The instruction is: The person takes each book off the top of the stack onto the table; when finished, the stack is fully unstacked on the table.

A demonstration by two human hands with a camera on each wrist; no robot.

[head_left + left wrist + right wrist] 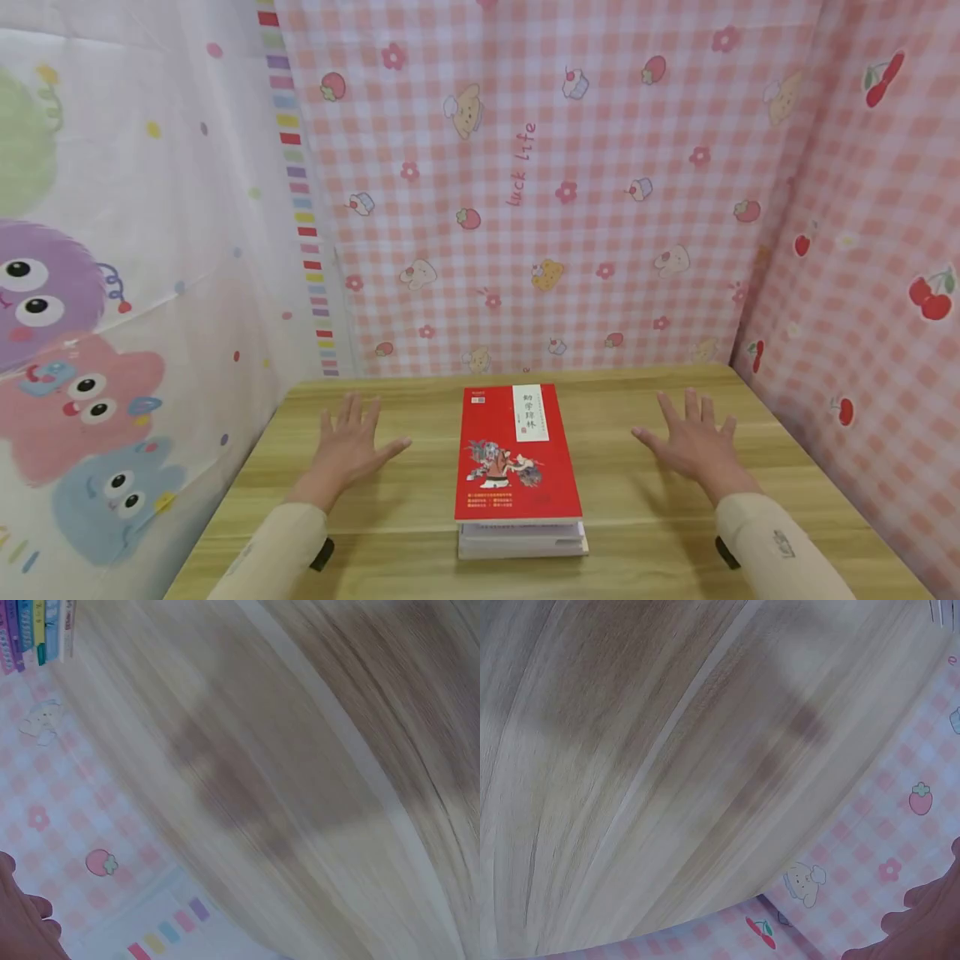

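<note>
A small stack of books lies in the middle of the table, topped by a red-covered book (517,454) with a white title panel and a drawn figure. Below it, pale books (522,546) show their edges at the front. To the left of the stack is my left hand (348,446), palm down with fingers spread and holding nothing. My right hand (697,442) is spread the same way on the other side, apart from the books. Colourful spines (34,630) appear at the top left of the left wrist view. Only part of each hand shows in its wrist view.
The wooden table (405,508) reaches back to a pink checked curtain (487,250). A white curtain with cartoon monsters (82,400) hangs on the left, and a cherry-print curtain (885,250) on the right. Dark bands (322,554) show at the cuffs.
</note>
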